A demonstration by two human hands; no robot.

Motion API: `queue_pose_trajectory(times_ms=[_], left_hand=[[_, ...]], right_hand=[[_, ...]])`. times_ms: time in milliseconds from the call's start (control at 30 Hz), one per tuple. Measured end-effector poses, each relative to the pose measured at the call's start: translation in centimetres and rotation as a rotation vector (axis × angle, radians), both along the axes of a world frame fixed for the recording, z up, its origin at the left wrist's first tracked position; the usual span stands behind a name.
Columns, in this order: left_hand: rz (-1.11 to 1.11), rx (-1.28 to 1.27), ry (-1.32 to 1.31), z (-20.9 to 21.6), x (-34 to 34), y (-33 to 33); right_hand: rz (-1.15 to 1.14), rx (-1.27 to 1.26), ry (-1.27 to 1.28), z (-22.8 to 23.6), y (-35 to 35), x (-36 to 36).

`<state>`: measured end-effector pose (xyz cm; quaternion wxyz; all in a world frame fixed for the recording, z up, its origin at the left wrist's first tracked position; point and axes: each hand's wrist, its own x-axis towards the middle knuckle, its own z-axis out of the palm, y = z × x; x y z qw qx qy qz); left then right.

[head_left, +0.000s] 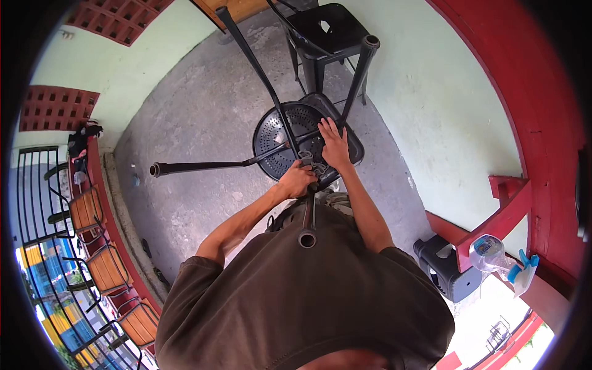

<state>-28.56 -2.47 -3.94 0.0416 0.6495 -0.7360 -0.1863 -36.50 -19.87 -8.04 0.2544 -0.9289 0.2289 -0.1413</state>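
Observation:
A black metal stool (269, 135) stands upside down in front of me. Its round perforated seat faces up from below, and its tube legs splay outward with a cross brace between them. My left hand (298, 179) is closed at the brace, beside the near leg (309, 217), with a bunched grey cloth (317, 165) at its fingers. How much of the cloth lies inside the fist is hidden. My right hand (335, 145) lies on the far right part of the brace and seat with its fingers stretched out. Under the round seat shows a black squarish seat (355, 147).
Another black metal chair (330, 28) stands beyond, by the pale wall (431, 105). To my right are a black plastic container (453, 277) and a clear spray bottle (493, 253) near a red rail (493, 225). Wooden-seat chairs (106, 268) line the left, beyond a low ledge.

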Motion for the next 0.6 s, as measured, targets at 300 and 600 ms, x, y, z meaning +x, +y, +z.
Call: queue_pose_trajectory(times_ms=[300, 600], left_hand=[[-0.284, 0.009, -0.166, 0.7, 1.4, 0.6], [-0.304, -0.238, -0.132, -3.1, 2.2, 1.4]], right_hand=[[0.033, -0.018, 0.045, 0.0, 0.6, 0.0], [0.045, 0.054, 0.178, 1.1, 0.1, 0.4]])
